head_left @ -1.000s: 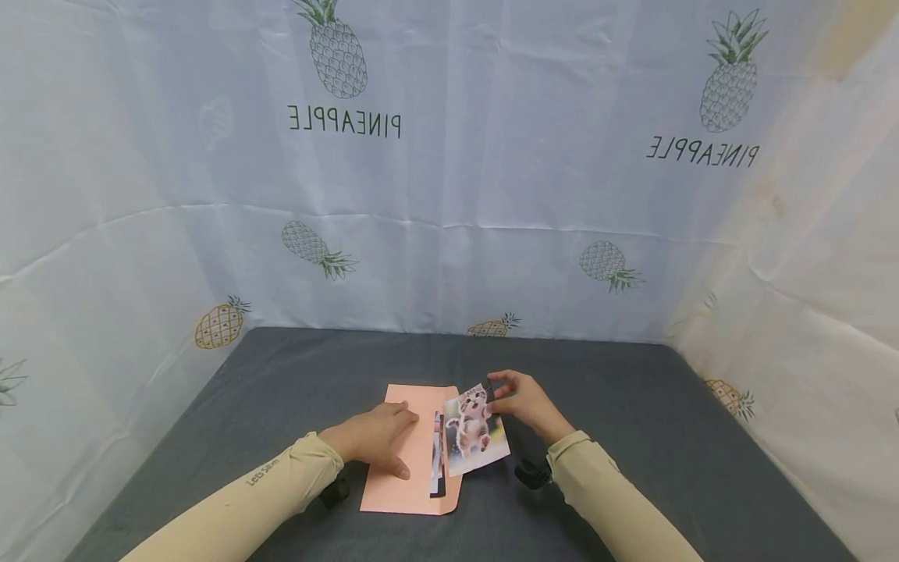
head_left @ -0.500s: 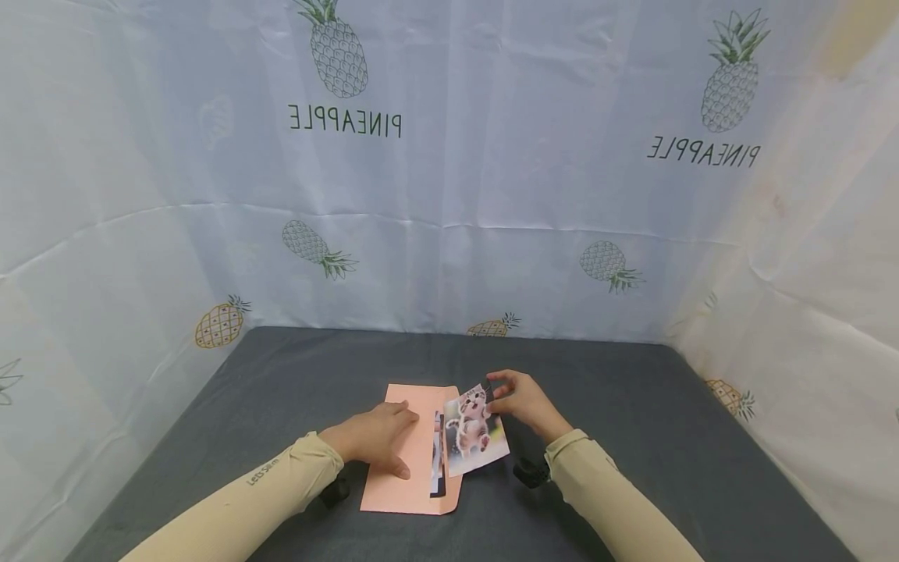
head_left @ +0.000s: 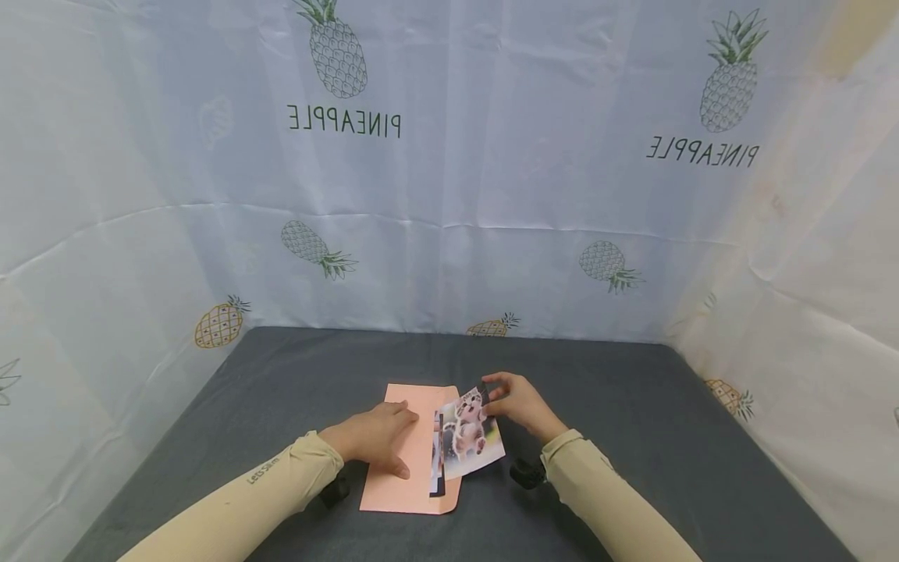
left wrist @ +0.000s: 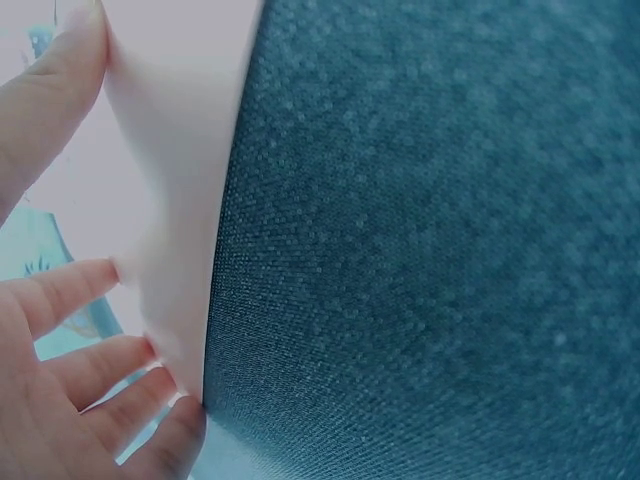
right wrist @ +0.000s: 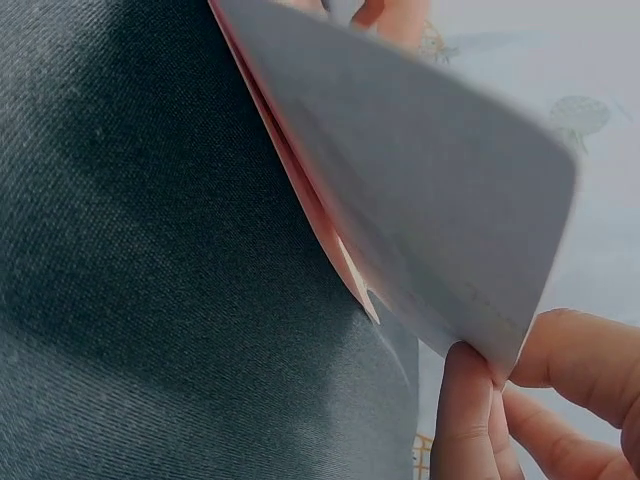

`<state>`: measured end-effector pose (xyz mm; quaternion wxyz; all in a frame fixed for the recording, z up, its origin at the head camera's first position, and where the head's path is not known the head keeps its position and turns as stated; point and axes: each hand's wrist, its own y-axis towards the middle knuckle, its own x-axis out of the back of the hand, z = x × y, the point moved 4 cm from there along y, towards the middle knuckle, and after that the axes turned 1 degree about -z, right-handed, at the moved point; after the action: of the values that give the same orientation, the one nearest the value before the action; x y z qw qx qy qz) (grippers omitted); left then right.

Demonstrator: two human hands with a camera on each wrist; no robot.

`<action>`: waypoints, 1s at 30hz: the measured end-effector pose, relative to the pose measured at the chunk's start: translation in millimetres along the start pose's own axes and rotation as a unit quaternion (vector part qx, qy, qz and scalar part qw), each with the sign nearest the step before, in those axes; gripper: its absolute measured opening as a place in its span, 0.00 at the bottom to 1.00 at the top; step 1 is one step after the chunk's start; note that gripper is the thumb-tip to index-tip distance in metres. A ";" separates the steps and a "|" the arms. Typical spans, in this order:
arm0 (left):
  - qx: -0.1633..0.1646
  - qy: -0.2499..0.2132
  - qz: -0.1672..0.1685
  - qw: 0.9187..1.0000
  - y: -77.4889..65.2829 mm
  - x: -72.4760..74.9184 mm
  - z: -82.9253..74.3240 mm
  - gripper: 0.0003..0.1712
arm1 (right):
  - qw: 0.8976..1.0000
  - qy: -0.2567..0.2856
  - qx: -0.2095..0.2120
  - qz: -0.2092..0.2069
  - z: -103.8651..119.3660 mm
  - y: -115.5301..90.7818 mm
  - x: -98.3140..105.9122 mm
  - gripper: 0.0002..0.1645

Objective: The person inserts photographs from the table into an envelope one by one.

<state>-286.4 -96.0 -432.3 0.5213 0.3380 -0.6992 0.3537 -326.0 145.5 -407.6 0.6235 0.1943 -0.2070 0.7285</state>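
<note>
A pink envelope [head_left: 396,496] lies on the dark table, its flap side to the right. My left hand [head_left: 375,437] rests on it with fingers spread, pressing it down. Between the thumb and fingers of my right hand [head_left: 521,404] is the upper right corner of a kitten photo [head_left: 469,437], tilted over the envelope's right part. In the right wrist view the photo's pale back [right wrist: 430,190] shows, pinched at one corner. Other photos [head_left: 437,460] stick out of the envelope beside it; how many is hidden.
A dark grey cloth covers the table [head_left: 337,367]. White curtains [head_left: 449,156] with pineapple prints stand behind and at both sides. Black wrist devices, one of them a right wrist camera [head_left: 527,473], sit under the sleeves.
My right hand has moved slightly left, and the kitten photo has shifted left with it, covering more of the envelope's opening. My left hand has not moved.
</note>
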 end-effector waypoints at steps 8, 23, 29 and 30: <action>0.011 -0.001 0.000 1.000 -0.7 1.1 0.5 0.53 | 1.000 -0.010 -0.001 0.000 -1.2 -1.3 -2.5 0.34; 0.002 -0.001 -0.002 1.000 1.3 -0.2 0.5 0.52 | 0.998 0.008 -0.023 0.062 -2.2 -6.0 -2.3 0.44; 0.006 -0.002 0.003 1.000 0.9 1.5 0.2 0.52 | 0.997 0.004 -0.017 0.076 0.7 -7.4 -2.9 0.46; 0.007 -0.002 0.004 1.000 0.9 1.7 0.3 0.52 | 0.997 0.003 -0.017 0.076 0.8 -7.5 -3.2 0.46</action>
<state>-287.7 -95.9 -430.9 0.5162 0.3395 -0.6989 0.3604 -318.1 143.4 -408.2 0.5700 0.1648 -0.2318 0.7709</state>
